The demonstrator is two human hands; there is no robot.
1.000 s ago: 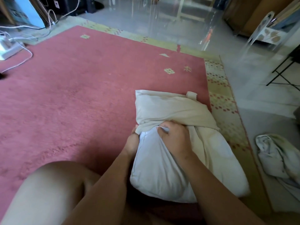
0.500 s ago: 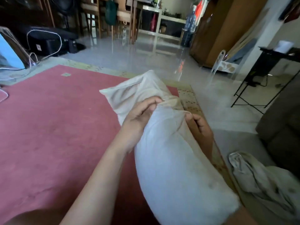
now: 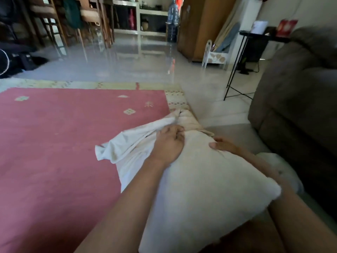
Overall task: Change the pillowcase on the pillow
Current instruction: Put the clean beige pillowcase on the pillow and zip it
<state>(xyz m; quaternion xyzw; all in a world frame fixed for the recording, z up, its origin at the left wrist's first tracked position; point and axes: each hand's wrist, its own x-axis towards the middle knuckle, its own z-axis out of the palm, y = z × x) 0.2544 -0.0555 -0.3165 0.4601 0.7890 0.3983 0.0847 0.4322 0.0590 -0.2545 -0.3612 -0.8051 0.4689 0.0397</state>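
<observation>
The pillow (image 3: 209,179) lies lengthwise across the person's lap, its near end on the thighs and its far end reaching out to the corner of the pink rug (image 3: 54,143). That keeps it propped and steady while both hands work at the far end. Only that far end is inside the pillowcase (image 3: 127,148). The fabric is bunched and twisted around the tip, and a loose white flap spills leftward onto the rug.

The left hand (image 3: 168,143) sits on top of the pillow where the case's edge begins. Its fingers (image 3: 175,133) are curled tight and pinch a gather of the fabric, probably to drag the opening along the pillow.

The right hand (image 3: 223,145) is on the pillow's right shoulder, just across from the left, with the thumb on top. It looks placed to brace the pillow against the pull, but I cannot tell whether its fingers grip or only press.

A crumpled pale cloth (image 3: 284,168) lies on the floor to the right, beside the grey sofa (image 3: 300,97). It may be the old case set aside, which would mean this one is going on, with most of the pillow not yet covered.
</observation>
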